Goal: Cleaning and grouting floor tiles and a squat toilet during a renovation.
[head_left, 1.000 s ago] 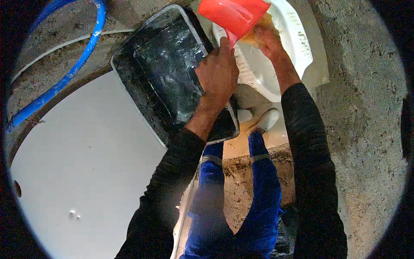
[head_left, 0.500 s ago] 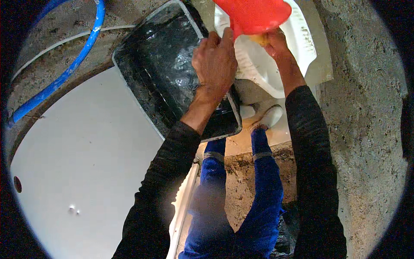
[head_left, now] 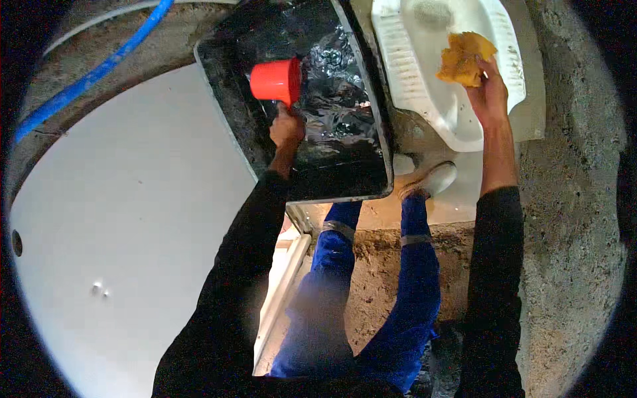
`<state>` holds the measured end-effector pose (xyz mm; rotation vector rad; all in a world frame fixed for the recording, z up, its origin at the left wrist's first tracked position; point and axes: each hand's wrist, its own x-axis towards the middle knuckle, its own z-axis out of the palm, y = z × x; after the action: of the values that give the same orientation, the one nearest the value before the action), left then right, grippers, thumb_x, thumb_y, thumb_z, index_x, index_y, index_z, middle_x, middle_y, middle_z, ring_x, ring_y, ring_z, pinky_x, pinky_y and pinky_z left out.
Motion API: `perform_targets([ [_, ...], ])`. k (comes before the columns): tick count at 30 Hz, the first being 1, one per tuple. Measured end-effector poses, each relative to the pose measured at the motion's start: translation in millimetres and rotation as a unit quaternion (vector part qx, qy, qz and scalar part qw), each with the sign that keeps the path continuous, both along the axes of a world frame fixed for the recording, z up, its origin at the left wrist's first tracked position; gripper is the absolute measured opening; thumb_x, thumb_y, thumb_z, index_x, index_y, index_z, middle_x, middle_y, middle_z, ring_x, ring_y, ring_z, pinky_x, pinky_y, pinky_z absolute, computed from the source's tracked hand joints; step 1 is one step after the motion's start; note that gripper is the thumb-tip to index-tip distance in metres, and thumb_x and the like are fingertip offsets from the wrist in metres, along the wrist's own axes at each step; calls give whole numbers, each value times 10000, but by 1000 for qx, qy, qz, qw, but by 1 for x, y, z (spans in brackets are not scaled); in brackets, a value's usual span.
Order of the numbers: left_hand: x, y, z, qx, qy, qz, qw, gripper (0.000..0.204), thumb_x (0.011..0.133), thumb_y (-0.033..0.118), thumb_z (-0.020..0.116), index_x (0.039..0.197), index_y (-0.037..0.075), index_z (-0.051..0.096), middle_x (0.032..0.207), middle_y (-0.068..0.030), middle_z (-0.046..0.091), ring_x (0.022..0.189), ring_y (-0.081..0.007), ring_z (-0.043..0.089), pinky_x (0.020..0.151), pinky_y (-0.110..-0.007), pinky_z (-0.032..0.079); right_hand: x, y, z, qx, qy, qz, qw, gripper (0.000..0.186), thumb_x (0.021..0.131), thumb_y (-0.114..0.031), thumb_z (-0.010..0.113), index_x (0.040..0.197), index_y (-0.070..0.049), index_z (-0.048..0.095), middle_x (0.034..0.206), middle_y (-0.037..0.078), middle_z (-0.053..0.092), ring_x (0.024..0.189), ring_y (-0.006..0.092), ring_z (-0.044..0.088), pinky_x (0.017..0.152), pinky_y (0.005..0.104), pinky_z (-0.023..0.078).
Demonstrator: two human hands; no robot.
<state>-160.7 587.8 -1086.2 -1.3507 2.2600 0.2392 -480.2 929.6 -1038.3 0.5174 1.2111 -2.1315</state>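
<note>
Since the earlier frame, the red mug [head_left: 275, 80] is no longer hanging over the white squat pan [head_left: 398, 66]; it is now staying above the black tub [head_left: 232, 86], and the two hands, which were close together, are standing well apart. From my distant place I am seeing the left hand [head_left: 288, 127] reaching over the tub, and its fingers are clamping on the near side of the mug, at the handle. The mug is lying tilted just beyond these fingers; whether it is touching the water [head_left: 332, 126], I cannot tell. Rippling and shining, the water is spreading to the right of the left fingers, inside the tub.

With the right hand [head_left: 490, 98] I am watching an orange-yellow sponge [head_left: 464, 58], ragged at its border. The right fingers are pinching it at its near edge, so it is sticking out beyond them and a little to their left. Under these fingers the squat pan is lying; I cannot tell if the sponge is touching it.

A blue hose [head_left: 99, 69] is curving well apart from the left fingers, to their left. Nearer to me than those fingers, also on their left, a large white panel [head_left: 133, 219] is extending. To the right of the right fingers, rough grey ground [head_left: 570, 199] is showing.
</note>
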Motion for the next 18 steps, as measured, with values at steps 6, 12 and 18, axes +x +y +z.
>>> perform_targets([
  [6,39,-13,-130,187,282,-312,888,478,982,297,558,1386,47,504,1027,-258,694,992,-447,671,899,-575,506,46,18,-17,-157,-94,-89,979,442,925,-56,623,1360,-27,552,1356,137,626,1252,320,616,1063,480,526],
  [12,38,23,-73,175,358,188,898,293,1031,244,533,1190,10,607,896,-184,640,802,-301,605,798,-450,490,46,4,-47,-172,-122,-116,971,361,1089,-149,474,1415,-2,524,1309,217,587,1123,322,638,834,345,638],
  [18,-36,116,124,301,468,202,806,224,1048,210,546,963,3,535,758,-102,575,635,-288,521,610,-401,439,24,20,-40,-364,-220,-76,902,510,999,-348,666,1352,-7,529,1085,131,574,879,214,584,681,264,579],
])
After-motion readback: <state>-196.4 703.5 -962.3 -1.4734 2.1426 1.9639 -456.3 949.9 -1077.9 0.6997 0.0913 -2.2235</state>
